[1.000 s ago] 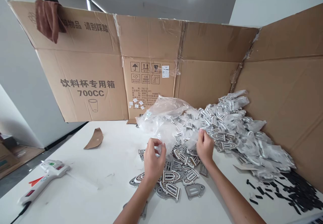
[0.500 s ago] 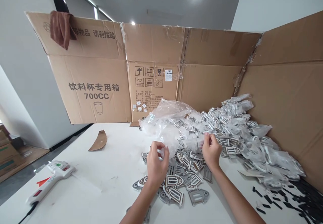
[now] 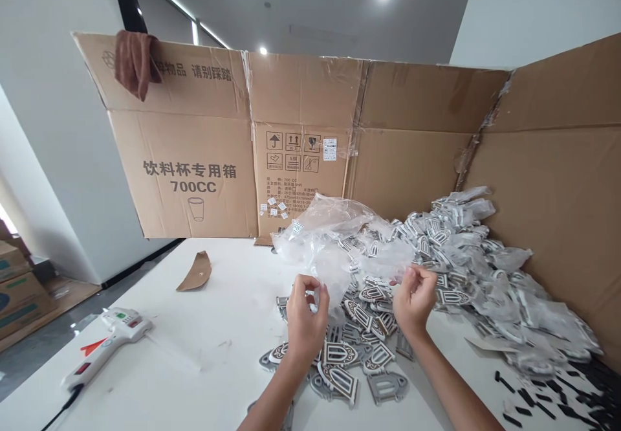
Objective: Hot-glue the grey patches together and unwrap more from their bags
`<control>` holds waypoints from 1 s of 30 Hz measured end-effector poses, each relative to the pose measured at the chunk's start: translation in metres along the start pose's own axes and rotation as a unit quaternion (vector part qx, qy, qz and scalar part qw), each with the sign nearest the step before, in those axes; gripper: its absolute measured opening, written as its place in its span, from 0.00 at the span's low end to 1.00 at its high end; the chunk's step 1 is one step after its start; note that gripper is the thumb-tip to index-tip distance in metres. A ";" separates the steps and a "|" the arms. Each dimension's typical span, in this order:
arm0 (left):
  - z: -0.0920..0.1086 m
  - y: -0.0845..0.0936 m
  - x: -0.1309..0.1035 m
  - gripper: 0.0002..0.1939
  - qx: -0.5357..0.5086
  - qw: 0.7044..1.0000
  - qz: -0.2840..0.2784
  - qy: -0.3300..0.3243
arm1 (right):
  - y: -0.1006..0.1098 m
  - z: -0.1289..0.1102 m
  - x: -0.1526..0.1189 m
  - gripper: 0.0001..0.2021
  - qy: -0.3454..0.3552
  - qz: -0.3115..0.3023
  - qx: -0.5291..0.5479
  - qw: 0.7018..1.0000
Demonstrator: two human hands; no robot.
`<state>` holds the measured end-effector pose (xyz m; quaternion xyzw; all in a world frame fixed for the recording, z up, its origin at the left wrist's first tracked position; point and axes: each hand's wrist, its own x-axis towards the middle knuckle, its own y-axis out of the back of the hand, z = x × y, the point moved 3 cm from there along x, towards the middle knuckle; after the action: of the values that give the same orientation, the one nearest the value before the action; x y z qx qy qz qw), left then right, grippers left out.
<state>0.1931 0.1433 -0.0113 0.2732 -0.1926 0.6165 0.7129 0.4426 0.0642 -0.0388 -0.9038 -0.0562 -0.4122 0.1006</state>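
Observation:
My left hand (image 3: 309,311) is closed in a pinch on a clear plastic bag (image 3: 334,266), just above the table. The fingers of my right hand (image 3: 414,298) are curled shut on the other side of the same bag, whose film stretches between both hands. Beneath and between them lies a loose heap of grey and white arch-shaped pieces (image 3: 339,353) with slots and scroll patterns. A larger crumpled clear bag (image 3: 339,214) with a small printed label rests behind the hands.
A white glue gun (image 3: 107,347) with an orange trigger lies at the left, near a brown cardboard scrap (image 3: 195,272). Bagged pieces (image 3: 485,269) are piled at the right, with small black strips (image 3: 548,398) in front. Cardboard walls (image 3: 194,133) enclose the table's back and right.
My right hand has moved slightly right and down, drawing the bag film out wider. The whole view has shifted a little, while my left hand keeps its pinch.

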 end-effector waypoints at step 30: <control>-0.009 0.012 0.004 0.22 -0.034 0.999 -0.011 -0.003 | 0.085 -0.076 -0.082 0.19 0.260 -0.226 -0.006 0.939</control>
<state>0.1816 0.1530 -0.0138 0.2526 -0.2122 0.6013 0.7278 0.3493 -0.0377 -0.0639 -0.7289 -0.2287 -0.6452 0.0101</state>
